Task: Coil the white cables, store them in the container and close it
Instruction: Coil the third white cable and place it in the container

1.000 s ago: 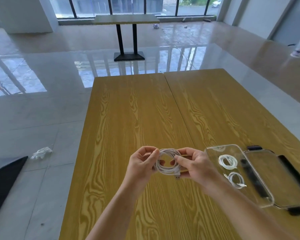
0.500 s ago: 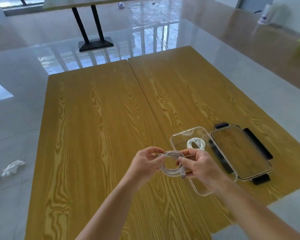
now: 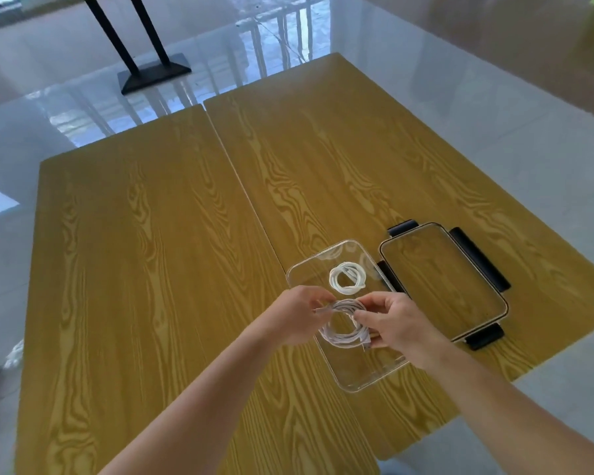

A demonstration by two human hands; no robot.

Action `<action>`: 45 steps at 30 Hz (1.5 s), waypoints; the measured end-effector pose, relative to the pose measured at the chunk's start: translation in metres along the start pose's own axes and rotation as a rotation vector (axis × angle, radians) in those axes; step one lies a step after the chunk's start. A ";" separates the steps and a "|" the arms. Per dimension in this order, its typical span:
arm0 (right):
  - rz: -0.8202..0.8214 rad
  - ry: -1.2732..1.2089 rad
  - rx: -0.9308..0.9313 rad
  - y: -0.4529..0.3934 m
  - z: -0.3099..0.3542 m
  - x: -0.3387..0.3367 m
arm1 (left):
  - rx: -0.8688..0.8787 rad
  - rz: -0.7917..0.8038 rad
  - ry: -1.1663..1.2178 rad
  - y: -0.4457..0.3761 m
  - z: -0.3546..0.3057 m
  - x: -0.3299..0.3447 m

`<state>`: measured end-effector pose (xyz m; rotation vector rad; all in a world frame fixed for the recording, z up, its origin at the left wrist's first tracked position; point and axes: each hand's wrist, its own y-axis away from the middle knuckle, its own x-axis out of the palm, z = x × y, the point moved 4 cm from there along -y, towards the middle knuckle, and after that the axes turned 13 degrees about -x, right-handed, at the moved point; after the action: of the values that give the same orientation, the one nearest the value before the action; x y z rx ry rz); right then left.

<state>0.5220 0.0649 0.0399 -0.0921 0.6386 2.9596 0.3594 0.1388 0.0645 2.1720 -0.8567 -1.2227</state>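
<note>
White coiled cable (image 3: 343, 323), light and springy, we're pinching on both sides, left hand (image 3: 297, 317) and right hand (image 3: 393, 323), over clear plastic container (image 3: 352, 380).

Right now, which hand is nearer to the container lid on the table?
The right hand. It holds the coiled white cable over the clear container, beside the lid. The left hand pinches the coil's other side, farther from the lid.

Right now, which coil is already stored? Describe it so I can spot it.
On the wooden table, find the clear container beside its black-clipped lid. The small white coil lies alone at its far end, untouched, unlike the larger coil held by both hands.
</note>
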 end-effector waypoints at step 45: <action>0.264 0.882 0.175 -0.053 -0.086 -0.008 | -0.018 0.159 -0.810 -0.108 -0.005 0.088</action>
<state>0.5393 0.0766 -0.0596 -1.4392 1.0461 2.9734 0.4289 0.1485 -0.0561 1.5184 -1.2786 -2.0399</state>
